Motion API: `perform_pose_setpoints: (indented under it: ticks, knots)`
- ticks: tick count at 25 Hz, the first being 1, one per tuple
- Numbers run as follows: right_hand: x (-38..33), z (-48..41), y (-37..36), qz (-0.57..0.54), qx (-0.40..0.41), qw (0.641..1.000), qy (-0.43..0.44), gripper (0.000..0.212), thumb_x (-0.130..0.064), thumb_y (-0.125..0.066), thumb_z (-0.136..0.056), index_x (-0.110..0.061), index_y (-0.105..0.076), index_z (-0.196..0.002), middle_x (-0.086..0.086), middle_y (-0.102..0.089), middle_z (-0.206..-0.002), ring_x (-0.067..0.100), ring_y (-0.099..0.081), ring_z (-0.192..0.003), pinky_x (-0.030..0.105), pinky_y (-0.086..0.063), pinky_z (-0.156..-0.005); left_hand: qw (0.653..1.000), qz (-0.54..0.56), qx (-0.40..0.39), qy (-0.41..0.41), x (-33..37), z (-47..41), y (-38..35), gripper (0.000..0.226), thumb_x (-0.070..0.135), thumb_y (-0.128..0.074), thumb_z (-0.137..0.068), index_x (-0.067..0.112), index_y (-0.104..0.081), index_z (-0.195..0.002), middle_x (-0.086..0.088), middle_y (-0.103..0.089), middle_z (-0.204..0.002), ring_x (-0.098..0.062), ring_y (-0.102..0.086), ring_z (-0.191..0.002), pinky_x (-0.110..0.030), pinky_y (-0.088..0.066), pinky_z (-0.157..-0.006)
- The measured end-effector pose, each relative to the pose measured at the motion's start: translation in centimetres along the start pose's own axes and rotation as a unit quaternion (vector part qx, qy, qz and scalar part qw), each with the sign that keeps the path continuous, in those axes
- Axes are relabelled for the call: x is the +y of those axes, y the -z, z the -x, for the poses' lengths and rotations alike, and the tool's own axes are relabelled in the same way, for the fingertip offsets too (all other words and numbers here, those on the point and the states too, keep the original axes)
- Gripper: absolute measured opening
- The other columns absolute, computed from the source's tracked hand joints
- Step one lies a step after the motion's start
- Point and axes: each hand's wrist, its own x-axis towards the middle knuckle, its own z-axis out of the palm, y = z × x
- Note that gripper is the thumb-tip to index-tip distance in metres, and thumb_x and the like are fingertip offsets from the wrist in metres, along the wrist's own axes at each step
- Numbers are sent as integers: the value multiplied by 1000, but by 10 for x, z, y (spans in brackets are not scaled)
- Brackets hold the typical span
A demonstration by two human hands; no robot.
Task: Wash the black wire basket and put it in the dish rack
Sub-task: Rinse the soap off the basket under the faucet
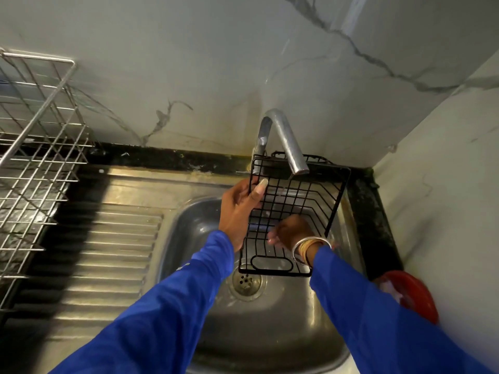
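The black wire basket [299, 201] hangs tilted over the steel sink bowl [270, 319], right under the tap spout [286, 141]. My left hand [240, 209] grips its left rim, thumb hooked over the wire. Inside the basket, my right hand [291, 233] rests against the wire floor; its fingers are blurred and partly hidden, so their curl is unclear. Bangles sit on that wrist. A silver wire dish rack [35, 157] stands on the counter at the far left.
The ribbed steel drainboard [108, 252] lies between the rack and the bowl. A drain strainer [247, 283] sits below the basket. A red tub [413, 295] stands at the right edge by the tiled wall. Marble-patterned walls close in behind and on the right.
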Motion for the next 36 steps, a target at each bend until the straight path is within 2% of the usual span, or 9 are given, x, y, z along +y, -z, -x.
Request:
perform_pose_setpoints:
  ticks: [4,8,12,18,21,24,31,34,36]
  knots:
    - [-48,5,22,-198,-13,971,130,19,8,-53,-88,2,-68,-96,17,-71,-83,24,-70,-71,30,-60,-68,999,-9,8,39,-1,4,-6,32,44,-69,-93,13,-67,-101,-6,-74,-94,-10,-74,-83,-26,-59,-74]
    - [-48,0,33,-352,-10,935,-29,33,20,-36,-80,1,-63,-82,11,-67,-60,22,-66,-55,28,-56,-56,995,-32,51,83,-13,19,-1,88,82,-67,-71,2,-66,-109,-22,-70,-106,-36,-68,-103,-54,-53,-99]
    - [-36,1,35,-464,-61,883,-33,43,16,-27,-79,-3,-65,-80,7,-69,-65,17,-67,-61,26,-55,-56,981,-6,152,123,-25,35,-2,104,94,-68,-49,4,-66,-102,-22,-67,-113,-35,-64,-109,-53,-51,-101]
    - [-54,-12,37,-351,-97,931,16,36,19,-32,-82,1,-63,-80,11,-68,-71,20,-66,-66,26,-56,-62,947,94,265,155,-36,40,-5,82,82,-69,-56,14,-59,-102,-5,-57,-97,-20,-56,-91,-46,-50,-98]
    - [-52,-8,43,-27,-208,977,44,26,9,-45,-91,-3,-60,-74,7,-66,-67,16,-63,-63,28,-57,-69,956,85,268,83,-47,46,-7,53,63,-72,-77,16,-61,-99,-2,-63,-96,-15,-60,-90,-47,-51,-97]
    - [-48,-11,40,210,-149,961,102,25,2,-53,-91,-13,-64,-75,2,-66,-73,14,-62,-69,36,-54,-84,953,102,277,66,-52,48,-9,50,53,-70,-82,13,-62,-110,0,-69,-105,-10,-65,-96,-42,-52,-96]
    - [-52,-12,36,-148,-42,981,118,29,13,-41,-91,-2,-65,-84,9,-65,-79,20,-61,-72,27,-51,-69,955,113,268,64,-38,41,-19,46,44,-70,-89,8,-59,-115,-3,-62,-102,-4,-62,-87,-29,-47,-90]
    - [-43,-14,39,-168,34,975,143,28,14,-42,-90,1,-67,-93,12,-66,-87,23,-61,-81,26,-51,-70,959,98,256,70,-35,35,-21,57,58,-74,-81,15,-60,-115,-13,-66,-112,-24,-65,-103,-40,-52,-97]
    - [-35,-7,32,-249,-39,958,139,34,17,-37,-89,0,-65,-100,9,-69,-85,21,-65,-80,26,-54,-71,962,104,245,68,-33,30,-25,71,67,-72,-71,15,-61,-118,-17,-67,-119,-34,-64,-112,-51,-52,-103]
